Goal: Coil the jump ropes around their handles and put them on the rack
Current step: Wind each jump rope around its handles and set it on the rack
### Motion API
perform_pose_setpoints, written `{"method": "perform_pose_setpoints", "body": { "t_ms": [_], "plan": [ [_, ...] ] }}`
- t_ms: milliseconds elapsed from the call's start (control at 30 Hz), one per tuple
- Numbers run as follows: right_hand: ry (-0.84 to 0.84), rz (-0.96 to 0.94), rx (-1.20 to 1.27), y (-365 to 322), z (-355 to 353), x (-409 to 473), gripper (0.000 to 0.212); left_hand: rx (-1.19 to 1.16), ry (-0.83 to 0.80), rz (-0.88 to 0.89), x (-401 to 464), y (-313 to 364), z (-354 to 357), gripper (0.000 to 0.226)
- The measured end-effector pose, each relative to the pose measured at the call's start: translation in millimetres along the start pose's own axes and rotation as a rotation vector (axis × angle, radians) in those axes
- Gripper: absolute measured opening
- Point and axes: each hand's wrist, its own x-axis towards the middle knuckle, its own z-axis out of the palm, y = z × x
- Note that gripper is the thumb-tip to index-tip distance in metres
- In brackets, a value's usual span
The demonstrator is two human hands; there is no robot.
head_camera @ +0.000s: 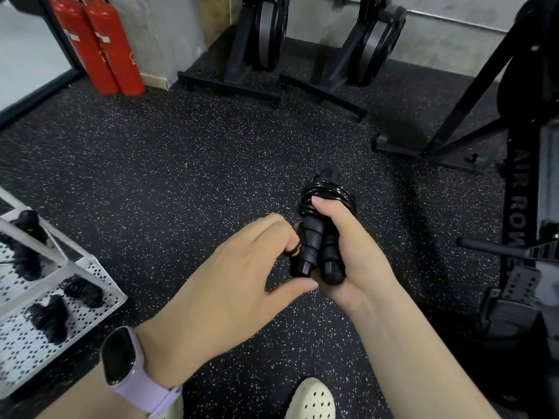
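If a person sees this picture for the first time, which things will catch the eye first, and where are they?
At the centre, the right hand grips a black jump rope coiled around its two handles, and the left hand touches it from the side. At the lower left, a white perforated rack already holds several coiled black ropes. Two red fire extinguishers stand at the upper left.

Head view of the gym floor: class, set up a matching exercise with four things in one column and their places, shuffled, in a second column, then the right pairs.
Things
1. black jump rope handles wound with glossy black cord
2. two red cylinders
3. white perforated metal rack
4. lilac-strapped smartwatch

Places
A. on the left wrist
B. lower left, bearing black coiled ropes
C. gripped in the right hand
D. far left, against the wall

Pairs: 1-C, 2-D, 3-B, 4-A
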Motion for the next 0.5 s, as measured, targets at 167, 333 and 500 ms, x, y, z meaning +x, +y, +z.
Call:
{"method": "perform_pose_setpoints", "body": {
  "t_ms": [167,333,500],
  "plan": [
    [-0.032,0.026,0.099,2.8,0.1,3.8,0.026,-0.012,0.026,-0.003,0.2,-2.3,1.7,0.021],
    [-0.055,0.0,0.22,4.4,4.4,5.9,0.039,-0.072,0.091,-0.033,2.7,-6.5,6.8,0.021],
    [-0.016,-0.033,0.159,6.8,1.5,8.6,0.041,-0.094,0.101,-0.062,3.1,-6.7,9.9,0.02]
  ]
}}
